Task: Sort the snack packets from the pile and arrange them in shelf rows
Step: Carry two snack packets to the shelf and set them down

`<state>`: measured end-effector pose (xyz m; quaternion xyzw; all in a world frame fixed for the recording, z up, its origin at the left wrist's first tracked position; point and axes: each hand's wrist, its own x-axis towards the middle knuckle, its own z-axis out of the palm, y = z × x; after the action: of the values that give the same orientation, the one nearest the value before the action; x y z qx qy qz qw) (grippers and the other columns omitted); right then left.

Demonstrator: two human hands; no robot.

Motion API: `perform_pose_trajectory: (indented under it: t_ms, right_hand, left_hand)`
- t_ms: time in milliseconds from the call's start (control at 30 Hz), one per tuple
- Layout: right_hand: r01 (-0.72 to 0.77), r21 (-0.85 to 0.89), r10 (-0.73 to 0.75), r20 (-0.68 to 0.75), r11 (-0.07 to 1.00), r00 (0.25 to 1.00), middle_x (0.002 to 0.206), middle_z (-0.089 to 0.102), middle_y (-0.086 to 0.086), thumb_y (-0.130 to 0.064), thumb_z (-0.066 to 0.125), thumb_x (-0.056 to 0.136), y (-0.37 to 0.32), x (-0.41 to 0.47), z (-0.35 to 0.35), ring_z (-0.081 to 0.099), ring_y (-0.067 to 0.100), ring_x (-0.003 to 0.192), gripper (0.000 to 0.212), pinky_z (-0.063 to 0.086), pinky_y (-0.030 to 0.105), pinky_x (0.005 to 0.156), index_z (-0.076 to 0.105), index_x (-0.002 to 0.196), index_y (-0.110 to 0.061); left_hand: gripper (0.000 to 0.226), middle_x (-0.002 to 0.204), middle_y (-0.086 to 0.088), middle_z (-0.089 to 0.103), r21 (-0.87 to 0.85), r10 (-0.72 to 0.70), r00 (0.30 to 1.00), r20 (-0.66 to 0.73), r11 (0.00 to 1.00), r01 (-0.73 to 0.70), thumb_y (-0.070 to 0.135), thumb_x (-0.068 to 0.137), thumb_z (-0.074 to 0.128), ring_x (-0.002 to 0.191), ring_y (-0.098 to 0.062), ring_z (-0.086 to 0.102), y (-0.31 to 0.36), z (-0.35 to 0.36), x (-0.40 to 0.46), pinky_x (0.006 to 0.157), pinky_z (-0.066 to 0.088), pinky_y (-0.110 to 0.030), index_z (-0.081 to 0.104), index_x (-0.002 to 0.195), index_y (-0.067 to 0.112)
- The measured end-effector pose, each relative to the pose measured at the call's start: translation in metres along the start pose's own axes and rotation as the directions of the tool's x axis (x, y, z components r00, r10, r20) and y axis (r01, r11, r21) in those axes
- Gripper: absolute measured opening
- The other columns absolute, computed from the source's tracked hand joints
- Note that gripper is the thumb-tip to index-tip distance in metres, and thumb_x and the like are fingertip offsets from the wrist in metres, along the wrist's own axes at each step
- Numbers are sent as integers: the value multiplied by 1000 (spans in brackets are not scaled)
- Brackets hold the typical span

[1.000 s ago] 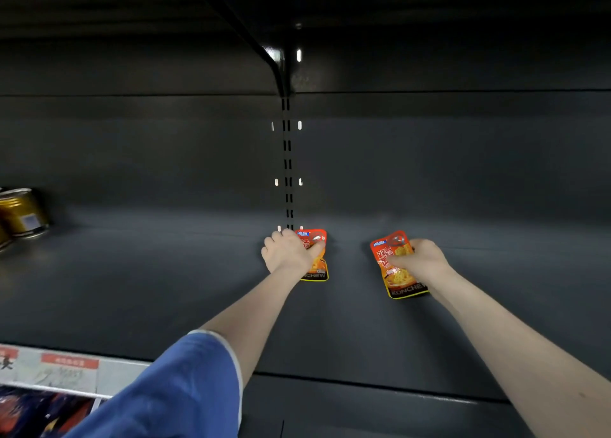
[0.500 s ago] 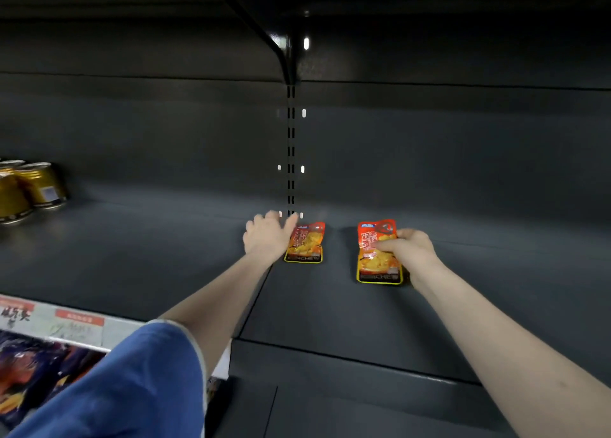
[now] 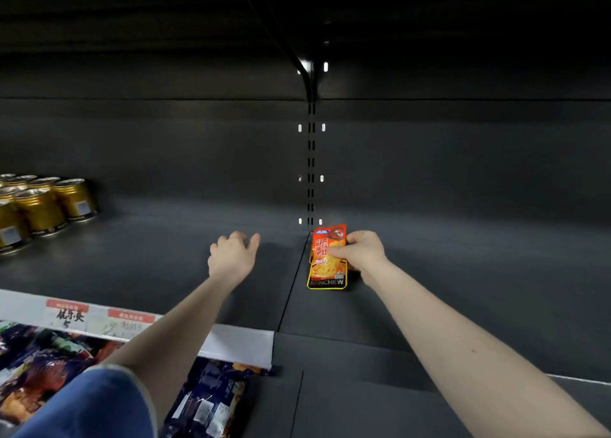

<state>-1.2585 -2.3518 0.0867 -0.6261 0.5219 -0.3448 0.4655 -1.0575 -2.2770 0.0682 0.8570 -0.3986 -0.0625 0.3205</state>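
An orange snack packet (image 3: 326, 270) with a yellow edge lies on the dark shelf (image 3: 463, 289), near the back and just right of the shelf seam. My right hand (image 3: 358, 251) grips its upper right side. A sliver of a second orange packet (image 3: 311, 256) shows under its left edge. My left hand (image 3: 233, 256) hovers over the bare shelf left of the seam, fingers relaxed and holding nothing, well apart from the packets.
Several gold cans (image 3: 43, 206) stand at the far left of the shelf. A white price strip (image 3: 238, 343) with red labels runs along the front left edge. Dark snack bags (image 3: 205, 401) fill the shelf below. A black upright (image 3: 310, 160) divides the back wall.
My left hand has let go of its packet and drawn back to the left. My right hand has slid its packet left, over the one that the left hand put down.
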Motion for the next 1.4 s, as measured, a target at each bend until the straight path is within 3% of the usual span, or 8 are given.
perform_pose_trajectory:
  t_ms: [133, 267, 367, 600, 833, 1000, 1167, 1400]
  right_hand:
    - [0, -78, -6, -78, 997, 997, 94, 71, 13, -14, 77, 72, 2, 3, 10, 68, 27, 90, 32, 55, 42, 85, 66, 96, 5]
    - [4, -229, -34, -126, 973, 991, 82, 67, 10, -22, 73, 75, 4, 6, 14, 62, 22, 76, 19, 45, 28, 66, 65, 79, -5]
    - [8, -327, -60, -150, 945, 987, 79, 64, 10, -25, 71, 78, 7, 8, 15, 55, 19, 71, 26, 37, 26, 54, 68, 85, -1]
    - [-25, -450, -65, -184, 893, 981, 64, 53, 1, -34, 65, 83, 10, 21, 19, 54, 21, 68, 31, 29, 23, 45, 53, 66, -12]
    - [-37, -448, -64, -209, 893, 976, 86, 60, 6, -39, 64, 84, 12, 24, 22, 57, 23, 76, 30, 36, 25, 53, 54, 86, -12]
    - [1, -441, -127, -258, 898, 958, 121, 60, 9, -32, 54, 92, 12, 9, 1, 55, 28, 113, 37, 42, 31, 85, 53, 123, -11]
    - [-36, -630, -170, -263, 775, 950, 124, 55, 11, -28, 52, 93, 31, -10, -55, 50, 30, 118, 28, 42, 34, 96, 58, 116, -14]
    - [-79, -738, -225, -303, 670, 926, 120, 54, 12, -27, 50, 95, 67, -61, -168, 49, 31, 115, 27, 40, 32, 92, 57, 117, -13]
  left_hand:
    - [47, 128, -17, 50, -28, 3, 1000, 2, 1000, -3, 47, 97, 39, 123, -37, 39, -11, 0, 7, 101, 33, -40, 54, 125, 12]
    - [46, 127, -16, 51, -29, 29, 1000, 7, 999, -29, 46, 97, 39, 122, -36, 40, -10, 1, 13, 100, 33, -39, 55, 124, 13]
    - [45, 128, -16, 50, -37, 54, 998, 9, 998, -54, 46, 98, 39, 123, -36, 39, -7, 2, 17, 101, 33, -39, 55, 125, 13]
    - [45, 126, -15, 52, -21, 64, 998, 18, 998, -64, 46, 98, 39, 120, -35, 41, -5, 11, 28, 100, 34, -39, 55, 124, 14]
    - [46, 129, -15, 51, -17, 88, 995, 44, 996, -87, 47, 98, 39, 122, -34, 40, 4, 14, 26, 101, 33, -39, 54, 126, 14]
    - [47, 131, -14, 49, -68, 113, 990, 83, 992, -107, 45, 98, 39, 124, -32, 38, 21, 11, 17, 99, 34, -39, 51, 131, 14]
    - [46, 131, -14, 49, -86, 188, 980, 71, 980, -182, 43, 98, 39, 124, -33, 39, 51, 12, -4, 98, 36, -40, 51, 130, 12]
    - [43, 129, -13, 51, -106, 297, 951, 81, 952, -288, 43, 97, 42, 123, -33, 40, 128, 42, -75, 100, 34, -39, 54, 127, 14]
